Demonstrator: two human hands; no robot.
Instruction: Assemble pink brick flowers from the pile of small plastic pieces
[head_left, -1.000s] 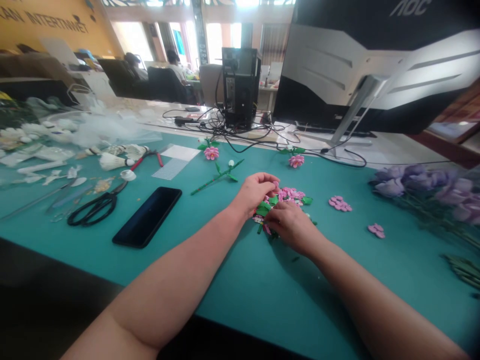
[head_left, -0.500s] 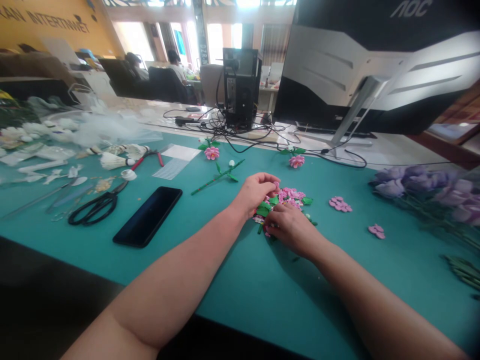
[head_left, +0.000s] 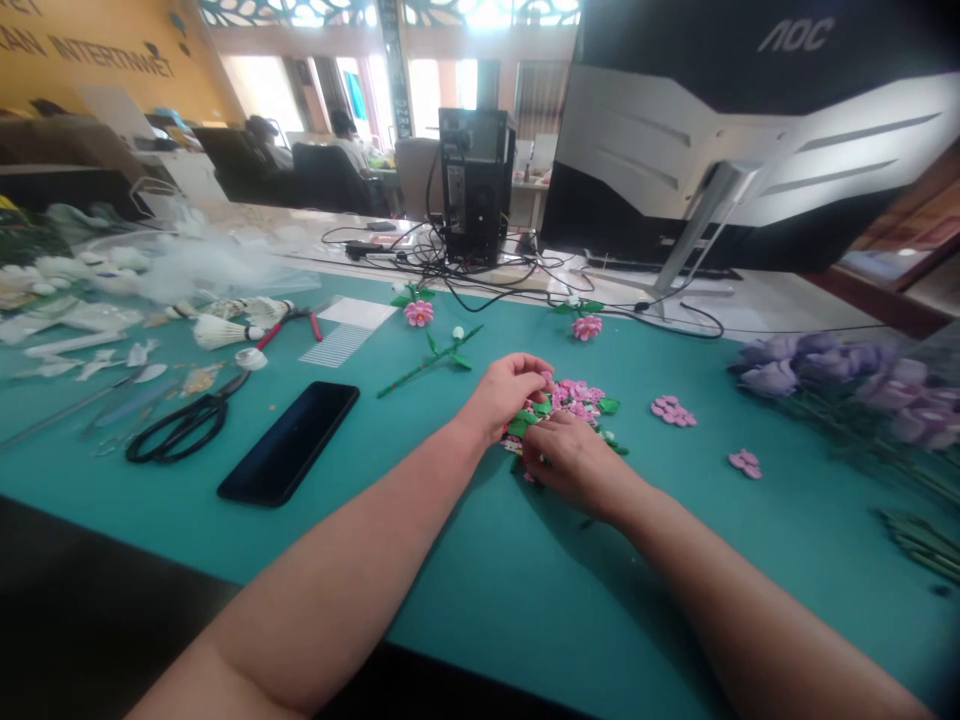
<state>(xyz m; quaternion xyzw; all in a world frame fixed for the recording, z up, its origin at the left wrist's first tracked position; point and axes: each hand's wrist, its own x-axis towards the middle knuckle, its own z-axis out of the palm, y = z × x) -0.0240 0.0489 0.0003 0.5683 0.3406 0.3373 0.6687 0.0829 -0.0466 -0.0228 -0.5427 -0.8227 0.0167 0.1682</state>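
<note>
A heap of small pink and green plastic flower pieces (head_left: 579,397) lies in the middle of the teal mat. At its left side my left hand (head_left: 510,395) is closed, thumb and fingers pinching what looks like a small pink piece. My right hand (head_left: 576,458) rests over the near side of the heap with its fingers curled down among the pieces; what they grip is hidden. Beyond the heap lie a green stem (head_left: 431,360) with leaves and a white bud, a pink flower (head_left: 418,314) and another pink flower (head_left: 586,328).
Right of the heap lie pink petal pieces (head_left: 673,411), a smaller petal cluster (head_left: 745,463) and purple flowers (head_left: 772,370). On the left are a phone (head_left: 289,443), black scissors (head_left: 180,425), red-handled pliers (head_left: 289,325) and shuttlecocks (head_left: 221,331). A monitor (head_left: 739,140) and computer tower (head_left: 476,185) stand behind.
The camera view has shifted slightly, moving the scene a little left and down. My right fingers have curled in more at the heap; my left hand keeps its pinch.
</note>
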